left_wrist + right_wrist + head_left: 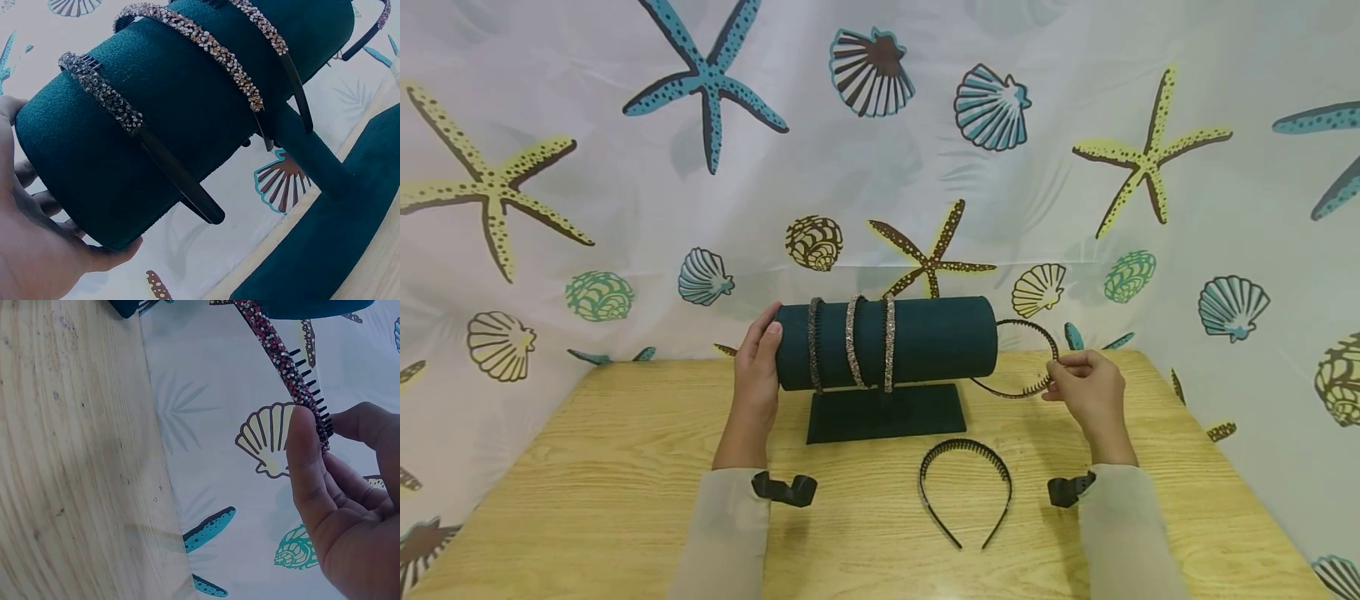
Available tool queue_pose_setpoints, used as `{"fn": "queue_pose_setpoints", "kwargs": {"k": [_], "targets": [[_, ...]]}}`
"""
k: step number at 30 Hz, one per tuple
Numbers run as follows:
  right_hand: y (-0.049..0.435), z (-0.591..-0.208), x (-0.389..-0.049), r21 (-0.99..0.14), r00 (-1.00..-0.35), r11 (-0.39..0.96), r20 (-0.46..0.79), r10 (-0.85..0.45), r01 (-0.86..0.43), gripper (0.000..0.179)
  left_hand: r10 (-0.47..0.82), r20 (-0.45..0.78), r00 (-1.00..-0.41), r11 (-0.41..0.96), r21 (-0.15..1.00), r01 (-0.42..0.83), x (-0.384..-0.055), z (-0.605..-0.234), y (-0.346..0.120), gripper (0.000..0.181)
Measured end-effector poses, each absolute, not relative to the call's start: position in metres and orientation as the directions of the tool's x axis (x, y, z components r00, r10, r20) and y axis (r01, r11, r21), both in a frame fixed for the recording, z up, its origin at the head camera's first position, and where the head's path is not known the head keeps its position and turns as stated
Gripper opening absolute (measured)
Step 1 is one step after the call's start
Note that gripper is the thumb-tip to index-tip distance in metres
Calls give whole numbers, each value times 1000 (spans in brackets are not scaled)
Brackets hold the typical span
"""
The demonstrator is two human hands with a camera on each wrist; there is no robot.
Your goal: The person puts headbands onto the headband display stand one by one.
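Observation:
A dark teal velvet headband stand (940, 337) has a horizontal roll over a flat base (887, 414). My left hand (756, 367) holds the roll's left end, fingers wrapped around its edge. Around the roll sit three glittery headbands: a dark grey one (109, 94) nearest my left hand, a rose-gold one (209, 47) in the middle, and another sparkly one (265, 25) to its right. At the right end, my right hand (1090, 396) pinches a toothed headband (275, 353) with red, white and black glitter between thumb and fingers. Its open ends reach toward the roll.
In front of the stand, a black toothed headband (964, 443) lies on the wooden table (625, 475), its ends toward me. Behind the table hangs a pale curtain (880, 183) printed with starfish and shells.

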State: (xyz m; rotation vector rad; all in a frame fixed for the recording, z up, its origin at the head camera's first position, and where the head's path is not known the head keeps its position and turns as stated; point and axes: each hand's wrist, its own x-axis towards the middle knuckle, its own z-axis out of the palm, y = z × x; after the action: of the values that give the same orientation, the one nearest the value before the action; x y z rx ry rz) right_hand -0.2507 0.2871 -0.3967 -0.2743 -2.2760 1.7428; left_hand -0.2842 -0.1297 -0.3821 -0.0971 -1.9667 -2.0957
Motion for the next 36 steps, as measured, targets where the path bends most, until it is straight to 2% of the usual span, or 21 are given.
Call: {"fn": "queue_pose_setpoints", "kwargs": {"k": [18,28,36], "targets": [[275,-399,-255,-945,-903,286,256,344,-159,30,-134,246,-960,-55,965,255,-284,-383,-130,49],[264,-397,-259,-959,-898,138,280,339,-247,30,-137,231,-963,-43,970,239,-283,-382,-131,52],[256,-397,-260,-948,-889,118,318,331,-295,30,-135,240,-961,-47,968,248,-283,-383,-131,51]]}}
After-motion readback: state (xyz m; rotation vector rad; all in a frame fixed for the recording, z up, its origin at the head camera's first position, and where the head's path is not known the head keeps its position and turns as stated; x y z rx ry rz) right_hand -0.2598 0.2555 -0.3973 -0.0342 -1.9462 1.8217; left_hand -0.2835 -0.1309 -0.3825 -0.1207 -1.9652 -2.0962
